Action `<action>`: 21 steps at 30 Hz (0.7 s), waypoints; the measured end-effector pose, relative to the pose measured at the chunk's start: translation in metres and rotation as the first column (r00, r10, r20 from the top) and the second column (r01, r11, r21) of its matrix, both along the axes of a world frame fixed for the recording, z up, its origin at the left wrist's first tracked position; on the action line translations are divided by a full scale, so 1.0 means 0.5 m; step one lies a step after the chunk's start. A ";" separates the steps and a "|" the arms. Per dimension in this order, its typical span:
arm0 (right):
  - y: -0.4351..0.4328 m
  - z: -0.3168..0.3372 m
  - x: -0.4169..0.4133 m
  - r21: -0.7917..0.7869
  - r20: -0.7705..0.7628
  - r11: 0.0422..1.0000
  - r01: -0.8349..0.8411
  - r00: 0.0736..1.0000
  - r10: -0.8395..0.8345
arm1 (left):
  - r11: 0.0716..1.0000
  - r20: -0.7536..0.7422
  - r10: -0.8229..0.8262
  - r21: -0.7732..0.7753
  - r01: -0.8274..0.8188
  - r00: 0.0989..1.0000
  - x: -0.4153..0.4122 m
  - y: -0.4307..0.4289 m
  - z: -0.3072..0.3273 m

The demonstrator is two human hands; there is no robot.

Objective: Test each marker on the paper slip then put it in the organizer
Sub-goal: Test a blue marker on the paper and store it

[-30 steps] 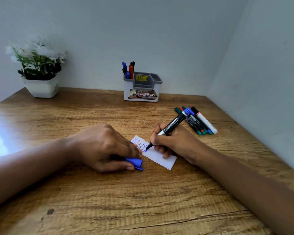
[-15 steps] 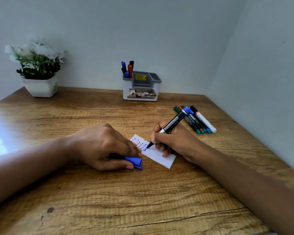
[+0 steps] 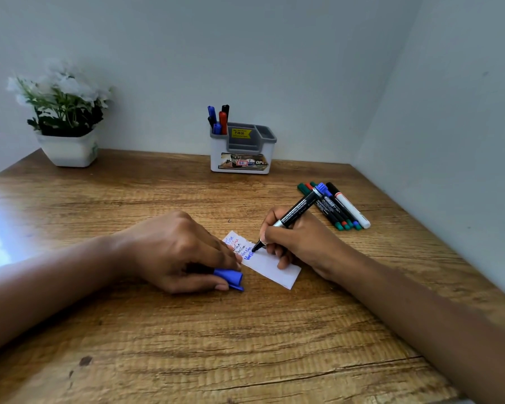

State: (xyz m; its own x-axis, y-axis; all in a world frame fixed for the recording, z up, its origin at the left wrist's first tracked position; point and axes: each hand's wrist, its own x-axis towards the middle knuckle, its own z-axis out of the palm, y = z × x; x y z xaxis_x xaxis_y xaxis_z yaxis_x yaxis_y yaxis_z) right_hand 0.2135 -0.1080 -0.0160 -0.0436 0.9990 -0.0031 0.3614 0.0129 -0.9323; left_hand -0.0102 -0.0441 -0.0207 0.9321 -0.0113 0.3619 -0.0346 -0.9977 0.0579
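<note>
A white paper slip lies mid-desk with several written lines in red, black and blue. My right hand grips a black-bodied blue marker, its tip touching the slip beside the blue writing. My left hand rests on the desk, fingertips pinning the slip's left end, and holds the blue cap. A white and grey organizer stands at the back wall with several markers upright in its left compartment. Several loose markers lie side by side to the right.
A white pot with white flowers stands at the back left corner. Walls close the desk at the back and on the right. The wooden desk stretches toward me, with a bright light patch at the left edge.
The marker tip has moved slightly to the right along the blue line on the slip. My left hand has stayed put with the cap.
</note>
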 end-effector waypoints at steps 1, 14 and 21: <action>0.000 0.000 0.000 -0.001 -0.001 1.000 0.002 1.000 -0.002 | 1.000 0.001 0.001 -0.002 -0.001 1.000 0.000 0.000 0.000; 0.003 -0.001 0.000 -0.010 -0.012 1.000 0.028 1.000 -0.028 | 1.000 -0.001 -0.008 -0.020 0.008 1.000 0.002 0.002 0.001; 0.003 -0.002 -0.001 -0.010 -0.020 0.998 0.064 0.998 -0.065 | 1.000 0.000 0.000 -0.015 0.000 1.000 0.002 0.002 0.000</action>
